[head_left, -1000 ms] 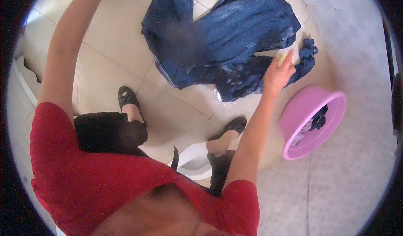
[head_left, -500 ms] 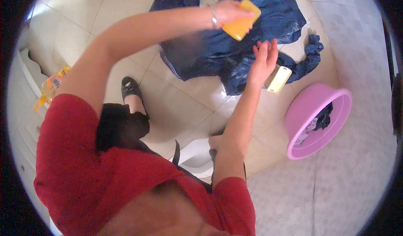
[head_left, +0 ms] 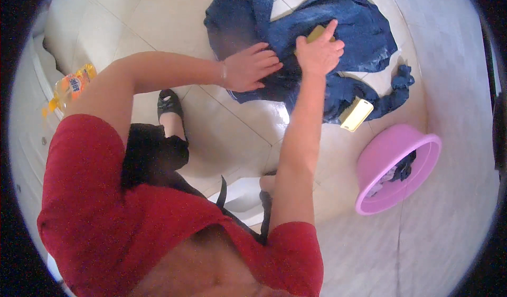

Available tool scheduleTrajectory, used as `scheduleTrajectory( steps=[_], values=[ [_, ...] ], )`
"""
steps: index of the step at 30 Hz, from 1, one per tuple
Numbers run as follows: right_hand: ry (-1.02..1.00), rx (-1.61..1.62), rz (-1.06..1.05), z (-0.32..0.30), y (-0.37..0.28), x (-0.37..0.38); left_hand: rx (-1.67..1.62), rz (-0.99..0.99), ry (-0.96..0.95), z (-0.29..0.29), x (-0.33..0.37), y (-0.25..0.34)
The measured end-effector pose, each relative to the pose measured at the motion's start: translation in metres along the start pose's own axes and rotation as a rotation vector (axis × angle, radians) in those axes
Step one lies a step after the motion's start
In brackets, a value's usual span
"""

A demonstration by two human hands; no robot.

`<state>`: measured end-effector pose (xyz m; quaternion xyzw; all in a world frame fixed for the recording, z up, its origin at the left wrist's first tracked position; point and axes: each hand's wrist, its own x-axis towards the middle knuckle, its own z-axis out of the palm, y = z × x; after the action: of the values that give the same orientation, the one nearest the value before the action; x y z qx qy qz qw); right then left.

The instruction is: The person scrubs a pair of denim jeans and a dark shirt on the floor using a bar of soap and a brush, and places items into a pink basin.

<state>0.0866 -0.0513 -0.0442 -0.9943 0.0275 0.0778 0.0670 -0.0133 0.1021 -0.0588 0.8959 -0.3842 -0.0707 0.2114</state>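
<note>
A dark blue denim-like garment [head_left: 359, 30] lies spread and wet-looking on the tiled floor. My right hand [head_left: 319, 54] grips a flat yellow block [head_left: 316, 33] against it, with the index finger stretched forward; the fingers partly cover the block, and I cannot tell whether it is soap or a brush. To the left, my left hand [head_left: 252, 67] rests on the garment with its fingers spread, holding nothing. A second, pale yellow rectangular bar [head_left: 357, 114] sits by the garment's near right edge, next to my right forearm.
A pink basin [head_left: 393, 138] on the right, tilted toward me in view, has dark and light cloth inside. At far left a clear bottle or bag with orange and yellow printing [head_left: 74, 88] lies near white furniture. A white low stool-like thing [head_left: 243, 199] is beneath me.
The yellow block has passed from my left hand to my right and come down onto the garment. My left hand has moved left and nearer, now flat on the cloth.
</note>
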Motion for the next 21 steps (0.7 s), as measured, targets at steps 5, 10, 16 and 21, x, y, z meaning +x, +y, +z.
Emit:
scheduleTrajectory(
  steps=[5,10,16,21],
  values=[
    [-0.245,0.087,0.028,-0.024,0.008,0.012,-0.033,-0.057,-0.041,0.014,-0.009,0.002],
    [0.184,0.347,-0.339,-0.001,-0.015,-0.02,-0.049,0.022,-0.088,0.015,-0.023,-0.003],
    [0.162,0.071,-0.682,0.02,0.01,0.04,-0.076,0.086,-0.135,0.013,-0.024,-0.012],
    [0.453,0.183,-0.505,0.015,0.037,0.098,-0.104,0.09,-0.136,0.012,-0.016,-0.012]
  ],
)
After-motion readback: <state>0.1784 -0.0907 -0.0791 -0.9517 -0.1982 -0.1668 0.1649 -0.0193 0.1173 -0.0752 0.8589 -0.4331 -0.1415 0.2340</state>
